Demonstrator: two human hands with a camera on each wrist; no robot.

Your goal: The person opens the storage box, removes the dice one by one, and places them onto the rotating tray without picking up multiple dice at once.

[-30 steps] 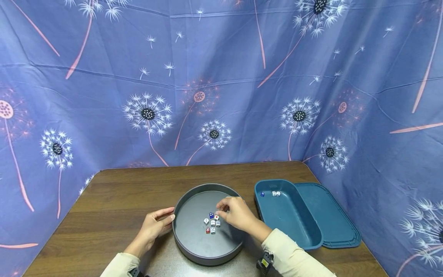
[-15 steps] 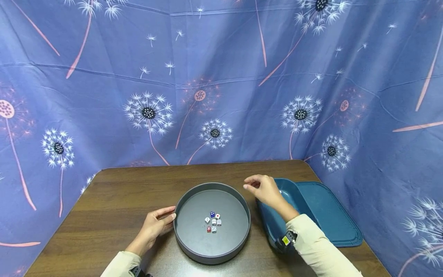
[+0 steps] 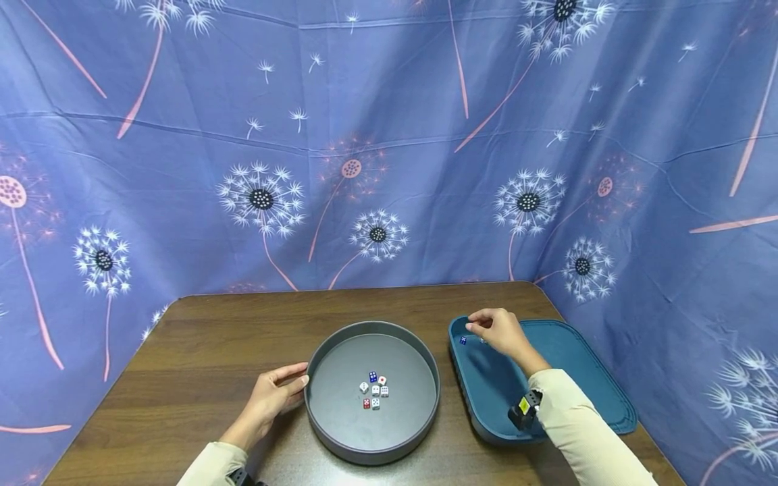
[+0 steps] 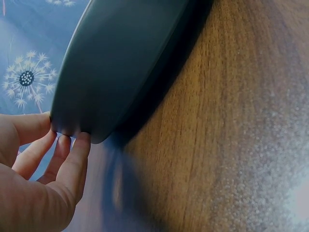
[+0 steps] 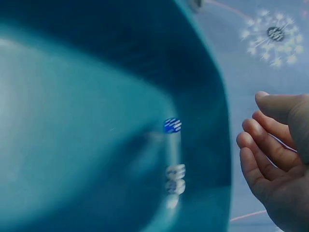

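Note:
A dark grey round tray [image 3: 389, 351] holds several dice: a blue die [image 3: 373, 376], a red die [image 3: 367, 403] and white ones, among them a white die [image 3: 363, 387] at the left of the cluster. My left hand [image 3: 270, 398] touches the tray's left wall with its fingertips, thumb included. Above the far end of a teal bin [image 3: 486, 405] is my right hand [image 3: 501, 334], its fingers loosely bent around nothing visible. Blurred in the right wrist view, a blue die [image 5: 173, 125] and white dice [image 5: 175, 179] lie in the bin, along its end wall.
A flat teal lid [image 3: 583, 364] lies on the wooden table [image 3: 243, 331] to the right of the bin, partly behind the right arm. A blue dandelion-print cloth [image 3: 389, 135] hangs along the table's far and right sides.
My right hand has moved right from over the dice in the tray to above the bin's far end. The left hand has stayed at the tray's wall.

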